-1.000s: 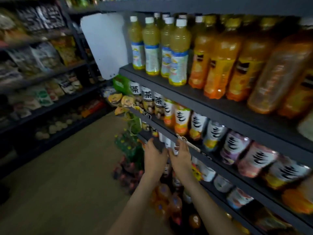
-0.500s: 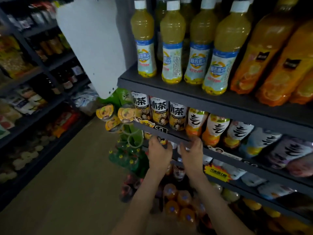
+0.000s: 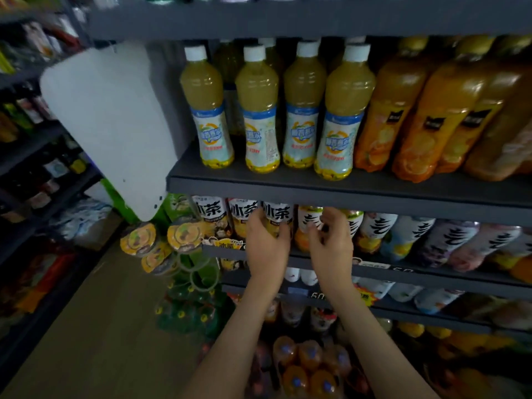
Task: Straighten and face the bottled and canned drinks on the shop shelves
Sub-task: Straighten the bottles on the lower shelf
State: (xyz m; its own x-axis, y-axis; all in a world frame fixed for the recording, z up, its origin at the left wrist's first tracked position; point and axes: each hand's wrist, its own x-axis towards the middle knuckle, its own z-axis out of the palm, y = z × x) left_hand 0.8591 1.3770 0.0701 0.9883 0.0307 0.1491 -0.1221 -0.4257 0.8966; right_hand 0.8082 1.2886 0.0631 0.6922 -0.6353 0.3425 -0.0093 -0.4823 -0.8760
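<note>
Left grip [image 3: 267, 249] had risen from under the shelf [image 3: 460, 276] edge and curled round a tea bottle [image 3: 277, 216] just above it. Right grip [image 3: 331, 246], fingers curled, met the next bottle [image 3: 309, 223] by its thumb, hold unclear. Facing this row looked under way.

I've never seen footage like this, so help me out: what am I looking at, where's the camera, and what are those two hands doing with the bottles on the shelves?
No machine here: the grips are a person's two bare hands. The camera sits on the person's head, looking forward and down, so the arms come in from the bottom. It is a shop aisle. The upper shelf carries yellow juice bottles with white caps and orange juice bottles. On the shelf below, the left hand grips an iced tea bottle, fingers curled round it. The right hand is at the neighbouring white-labelled bottle; whether it holds it is unclear.
</note>
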